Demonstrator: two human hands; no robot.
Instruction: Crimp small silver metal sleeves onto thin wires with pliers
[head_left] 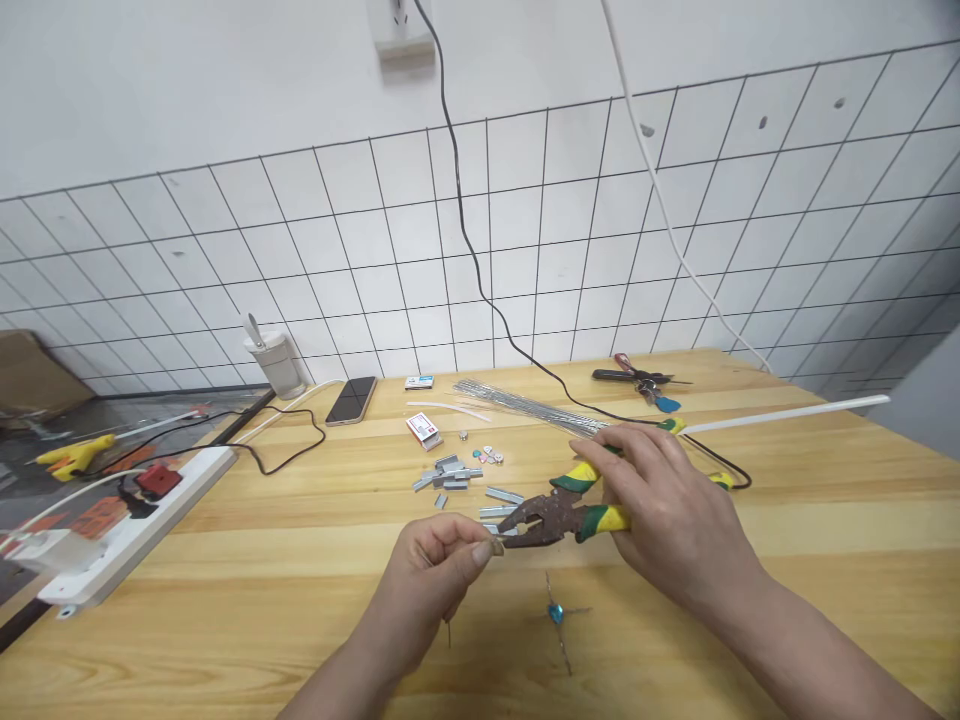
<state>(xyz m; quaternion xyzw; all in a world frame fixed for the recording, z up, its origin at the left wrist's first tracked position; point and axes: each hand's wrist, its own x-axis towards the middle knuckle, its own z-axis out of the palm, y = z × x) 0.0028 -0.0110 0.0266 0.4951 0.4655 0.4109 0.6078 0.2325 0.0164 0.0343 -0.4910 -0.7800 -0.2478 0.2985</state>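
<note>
From my remote station I record the left hand [439, 575] with thumb and forefinger pressed together, pinching what I judge to be a thin wire [449, 634], whose tail shows below the fingers; the pinched end is too small to make out. The right hand [675, 510] has its fingers curled around the yellow-and-green handles of the pliers [551, 518], nose pointing left, tips right at the left fingertips. Whether those tips bite on anything I cannot tell. The wire is held above the near middle of the table [862, 540], left of a blue-stone piece [555, 612]; grey metal pieces [450, 465] lie beyond. Recommended practice: set the tips square, clear of skin, squeeze lightly and evenly, with the left pinch firm
</note>
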